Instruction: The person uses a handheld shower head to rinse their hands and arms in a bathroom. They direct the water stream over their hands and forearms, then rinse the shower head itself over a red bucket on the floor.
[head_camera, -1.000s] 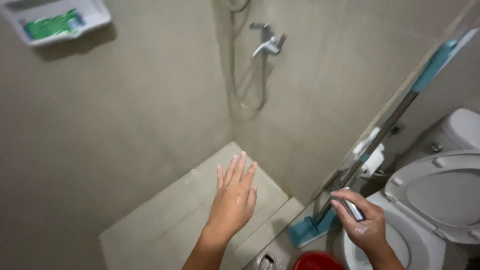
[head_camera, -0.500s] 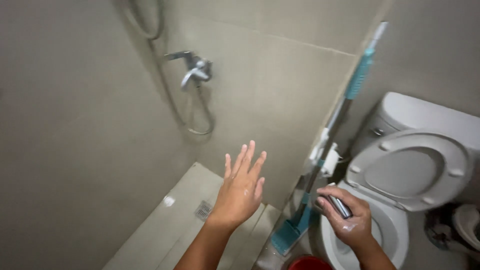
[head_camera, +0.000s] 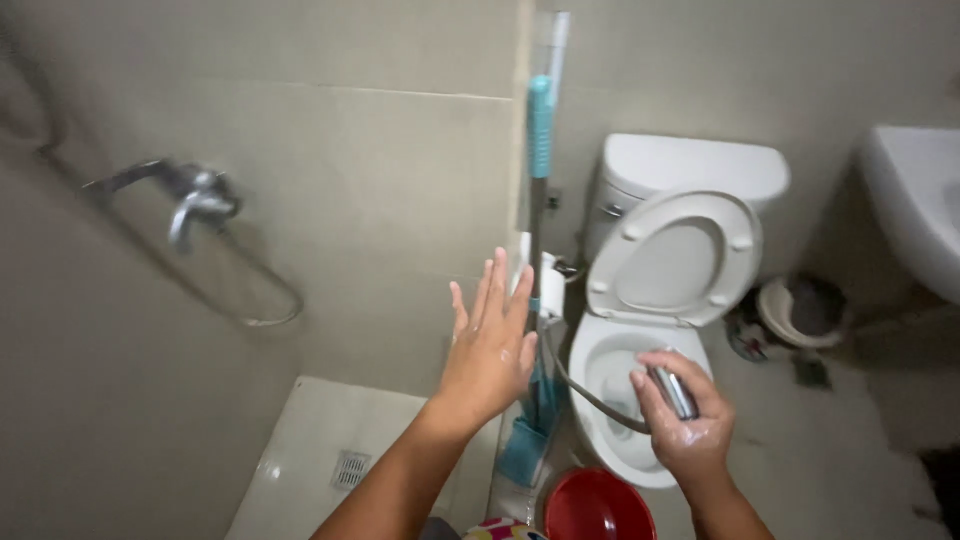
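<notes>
Clamped in the right hand (head_camera: 690, 425) was a chrome bidet sprayer (head_camera: 676, 393), fingers wrapped around its short metal body, with a grey hose (head_camera: 590, 395) running from it toward the wall. The sprayer sat directly above the open toilet bowl (head_camera: 612, 400). The hand appeared soapy, so the smooth metal was judged slippery; the piece looked light and rigid, while the hose looked flexible and liable to tug sideways. A full wrap around the body, thumb near the trigger, was judged the soundest hold. The left hand (head_camera: 490, 345) was raised with fingers spread apart, holding nothing, just in front of a mop handle (head_camera: 538, 150) with a teal grip standing against the tiled wall.

Surroundings noted: seat and lid (head_camera: 675, 258) were up against the white cistern (head_camera: 690, 165); a red bucket (head_camera: 598, 505) stood below the bowl; a shower tap (head_camera: 200, 200) was fixed on the left wall; a floor drain (head_camera: 350, 468) lay in the shower area; a white washbasin (head_camera: 915, 215) showed at the right edge.
</notes>
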